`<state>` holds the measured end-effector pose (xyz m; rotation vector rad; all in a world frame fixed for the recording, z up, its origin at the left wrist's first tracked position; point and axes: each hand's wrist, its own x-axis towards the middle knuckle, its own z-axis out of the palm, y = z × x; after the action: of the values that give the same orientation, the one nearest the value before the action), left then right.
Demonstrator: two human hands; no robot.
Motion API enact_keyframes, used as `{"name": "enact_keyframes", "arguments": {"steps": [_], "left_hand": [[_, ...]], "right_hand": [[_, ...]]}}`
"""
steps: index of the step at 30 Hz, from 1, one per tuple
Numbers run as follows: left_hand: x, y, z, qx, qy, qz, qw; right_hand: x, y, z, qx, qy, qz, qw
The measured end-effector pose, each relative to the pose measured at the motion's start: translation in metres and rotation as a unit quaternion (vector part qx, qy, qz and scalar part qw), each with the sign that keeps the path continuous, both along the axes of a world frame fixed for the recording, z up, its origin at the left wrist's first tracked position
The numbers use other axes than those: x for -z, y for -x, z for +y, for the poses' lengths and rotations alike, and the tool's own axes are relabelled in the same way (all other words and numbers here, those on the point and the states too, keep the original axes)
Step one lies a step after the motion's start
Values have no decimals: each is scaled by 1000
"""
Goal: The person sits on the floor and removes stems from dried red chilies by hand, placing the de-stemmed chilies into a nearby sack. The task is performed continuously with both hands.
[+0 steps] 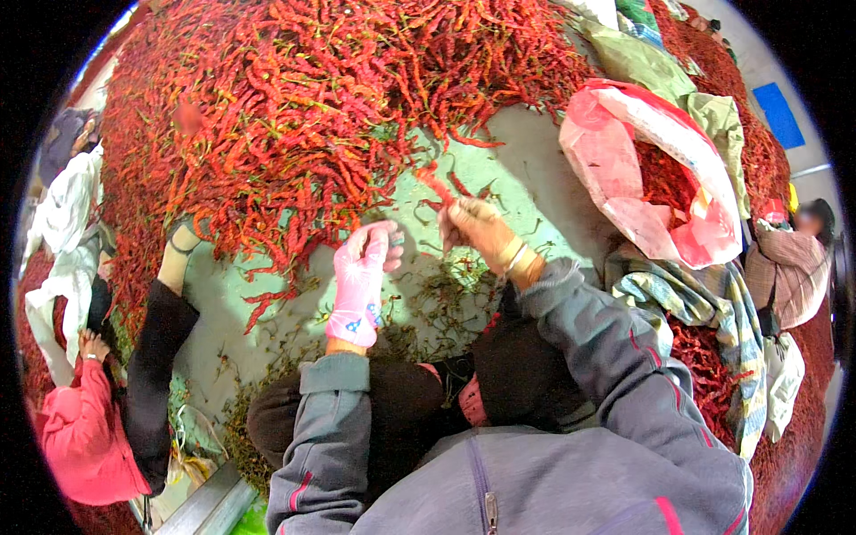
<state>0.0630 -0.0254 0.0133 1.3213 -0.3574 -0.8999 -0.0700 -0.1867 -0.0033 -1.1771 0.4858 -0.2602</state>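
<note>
A large heap of red chili peppers (287, 114) with green stems spreads in front of me. My right hand (475, 227), bare with a bracelet at the wrist, has its fingers closed on a red chili pepper (435, 184) that points up and left. To its left is my left hand (368, 257) in a pink patterned fingerless glove, fingers curled; whether it holds anything I cannot tell. Loose chili stems (441, 294) lie on the pale green floor sheet below and between both hands. A few single peppers lie beyond the right hand.
A red and white sack (605, 160) with chilies inside stands open at the right, beside a striped sack (729, 321) of chilies. A person in a red jacket (87, 435) sits at the left, another person (789, 274) at the far right. A metal bar (207, 501) lies at lower left.
</note>
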Motion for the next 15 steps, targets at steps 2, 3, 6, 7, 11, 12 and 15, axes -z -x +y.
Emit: {"name": "enact_keyframes", "arguments": {"steps": [2,3,6,7,11,12,15], "left_hand": [[4,3,-5,-21,21,25,999],[3,4,1,-18,22,9,1000],[-14,12,5,27,12,-69,997],[-25,15,6,51,-10,-131,990],[-9,13,3,-48,33,-50,997],[-8,10,4,-34,68,-22,997],[2,3,3,52,12,-65,996]], "right_hand": [[8,-3,29,-31,8,-14,999],[9,-7,44,-53,38,-4,998],[22,-12,68,-113,290,85,947],[22,-10,70,-135,300,87,940],[16,-14,69,-260,362,83,891],[23,-15,66,-186,348,-48,917],[17,-13,42,-50,226,92,968]]}}
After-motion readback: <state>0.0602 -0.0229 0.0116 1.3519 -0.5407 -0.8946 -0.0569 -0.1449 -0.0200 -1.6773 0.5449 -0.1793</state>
